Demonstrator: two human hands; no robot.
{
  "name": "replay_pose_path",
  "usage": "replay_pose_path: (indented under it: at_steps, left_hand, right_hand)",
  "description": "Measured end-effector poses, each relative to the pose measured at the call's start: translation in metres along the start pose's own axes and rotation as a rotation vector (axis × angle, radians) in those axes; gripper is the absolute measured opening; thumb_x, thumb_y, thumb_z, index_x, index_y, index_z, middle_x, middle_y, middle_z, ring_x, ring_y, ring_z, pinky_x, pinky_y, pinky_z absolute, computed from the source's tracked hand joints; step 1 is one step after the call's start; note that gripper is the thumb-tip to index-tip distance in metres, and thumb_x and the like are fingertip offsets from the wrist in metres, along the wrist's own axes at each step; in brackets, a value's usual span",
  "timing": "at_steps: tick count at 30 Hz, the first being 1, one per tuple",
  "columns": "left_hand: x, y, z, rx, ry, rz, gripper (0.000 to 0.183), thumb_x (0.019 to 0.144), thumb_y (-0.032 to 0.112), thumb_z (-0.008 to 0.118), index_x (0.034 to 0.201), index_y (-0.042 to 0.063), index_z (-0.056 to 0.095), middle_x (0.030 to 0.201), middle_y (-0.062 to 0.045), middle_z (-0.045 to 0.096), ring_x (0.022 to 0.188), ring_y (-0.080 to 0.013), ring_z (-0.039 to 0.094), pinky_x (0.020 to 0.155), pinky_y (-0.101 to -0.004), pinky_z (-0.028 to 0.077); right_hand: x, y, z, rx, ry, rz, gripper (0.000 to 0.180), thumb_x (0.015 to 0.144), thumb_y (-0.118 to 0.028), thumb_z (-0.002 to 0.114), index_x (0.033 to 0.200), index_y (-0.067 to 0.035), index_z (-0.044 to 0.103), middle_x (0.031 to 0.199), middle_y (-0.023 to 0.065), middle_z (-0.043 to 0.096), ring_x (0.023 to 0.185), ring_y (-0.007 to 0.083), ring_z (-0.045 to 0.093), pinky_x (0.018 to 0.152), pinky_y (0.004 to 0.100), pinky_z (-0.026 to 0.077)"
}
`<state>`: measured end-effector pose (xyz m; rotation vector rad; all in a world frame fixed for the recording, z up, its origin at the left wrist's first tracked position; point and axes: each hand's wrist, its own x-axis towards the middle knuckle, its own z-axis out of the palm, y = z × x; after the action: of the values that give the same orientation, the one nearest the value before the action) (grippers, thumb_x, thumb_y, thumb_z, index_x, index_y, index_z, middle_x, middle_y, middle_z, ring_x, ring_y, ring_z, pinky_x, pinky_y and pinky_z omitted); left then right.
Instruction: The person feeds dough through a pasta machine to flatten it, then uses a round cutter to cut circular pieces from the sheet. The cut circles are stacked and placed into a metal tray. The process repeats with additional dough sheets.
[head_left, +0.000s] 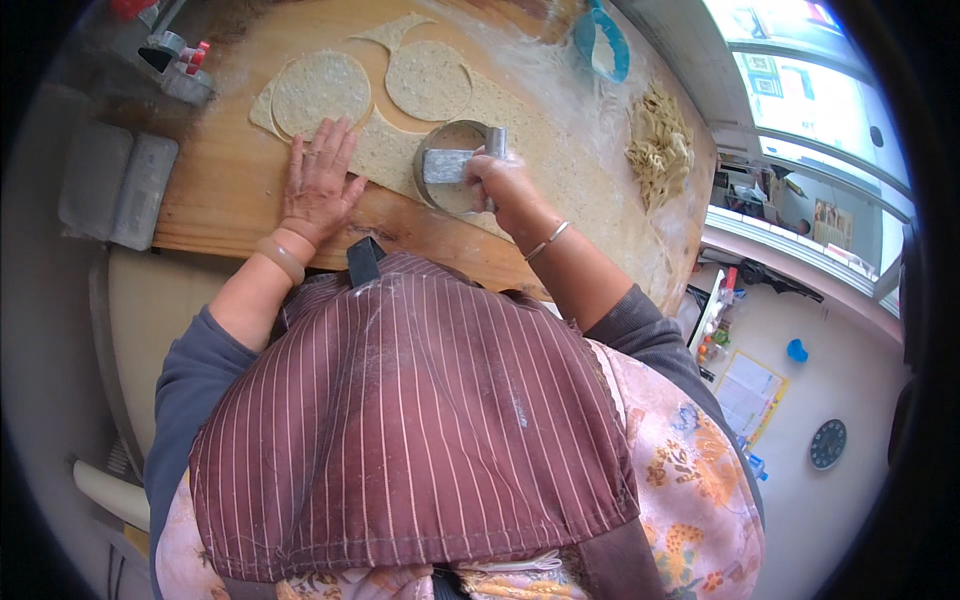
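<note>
A rolled sheet of speckled dough (540, 142) lies across the wooden worktop. My right hand (499, 180) grips the handle of a round metal dough cutter (444, 165), whose ring stands on the sheet near its front edge. Flat on the table, fingers apart, my left hand (322, 172) touches the lower edge of a cut dough round (322, 94). Another dough round (429, 81) lies just beyond the cutter, with a curved dough scrap (394, 31) attached or touching above it.
A heap of dough strips (660, 146) sits at the right of the worktop (225, 217). Behind it is a blue scoop (602, 45) holding flour. Clear plastic containers (120, 184) stand at the left edge, near a metal clamp-like fitting (180, 64) with red parts. A window (810, 97) borders the right side.
</note>
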<state>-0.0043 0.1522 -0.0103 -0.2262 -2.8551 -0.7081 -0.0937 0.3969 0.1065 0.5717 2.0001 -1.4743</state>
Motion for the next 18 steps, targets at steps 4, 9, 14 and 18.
replay_pose_path:
  at_steps: [4, 9, 14, 18]
  left_hand:
    - [0.003, 0.028, 0.006, -0.166, 0.042, 0.035, 0.085, 0.082, 0.039, 0.072, 0.15, 0.004, 0.036, 0.159, -0.012, 0.033, 0.15, -0.0295, 0.025, 0.123, -0.0518, 0.012]
    - [0.021, 0.066, 0.023, -0.283, -0.063, 0.042, 0.11, 0.068, 0.033, 0.085, 0.155, 0.004, 0.023, 0.157, -0.015, 0.035, 0.149, -0.0299, 0.028, 0.123, -0.0509, 0.017]
    - [0.028, 0.071, 0.023, -0.273, -0.118, 0.024, 0.121, 0.062, 0.033, 0.088, 0.156, 0.005, 0.016, 0.158, -0.012, 0.035, 0.148, -0.0286, 0.031, 0.123, -0.0508, 0.018]
    - [0.03, 0.069, 0.023, -0.26, -0.15, 0.029, 0.119, 0.066, 0.04, 0.085, 0.156, 0.003, 0.017, 0.159, -0.009, 0.034, 0.149, -0.025, 0.029, 0.124, -0.0471, 0.014]
  right_hand:
    - [0.002, -0.005, 0.001, 0.022, -0.02, 0.065, 0.01, 0.078, -0.001, 0.063, 0.084, -0.005, 0.056, 0.068, 0.0061, 0.054, 0.045, 0.0145, 0.047, 0.038, 0.0323, 0.039]
    - [0.009, -0.009, 0.004, -0.022, -0.004, 0.146, 0.01, 0.079, -0.002, 0.063, 0.084, -0.006, 0.055, 0.068, 0.0058, 0.054, 0.046, 0.0156, 0.048, 0.038, 0.0335, 0.04]
    - [0.009, -0.005, 0.0, -0.162, 0.025, 0.193, 0.009, 0.081, -0.005, 0.063, 0.085, -0.007, 0.055, 0.069, 0.0079, 0.055, 0.05, 0.0204, 0.052, 0.044, 0.0375, 0.045]
    - [0.03, -0.026, -0.014, -0.921, -0.326, -0.525, 0.013, 0.081, -0.007, 0.062, 0.094, -0.005, 0.06, 0.078, 0.0166, 0.065, 0.068, 0.0332, 0.065, 0.064, 0.0456, 0.053]
